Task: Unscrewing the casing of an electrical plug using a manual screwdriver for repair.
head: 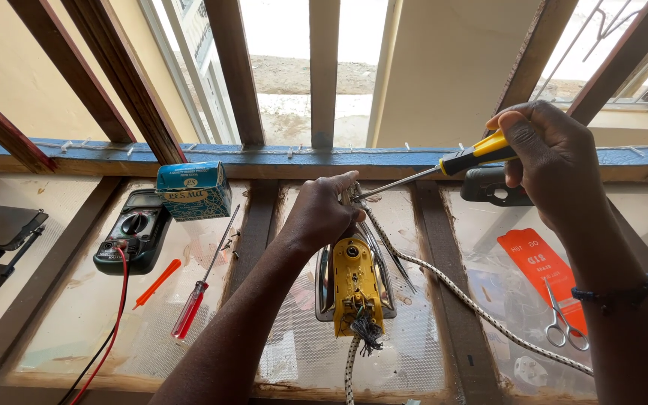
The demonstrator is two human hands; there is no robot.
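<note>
- Yellow plastic and bare metal – the opened electric iron (354,281) lies at the middle of the glass-topped bench (106,315), its braided cord (481,307) running off to the near right.
- Left hand (322,214) grips the far end of the iron, fingers curled over it.
- Right hand (553,157) is closed around the yellow-handled screwdriver (444,166); its tip reaches the iron just beside the left fingers.
- At left lie a multimeter (130,231), a blue box (193,190) and a red screwdriver (193,304) – scissors (562,319) at right.
</note>
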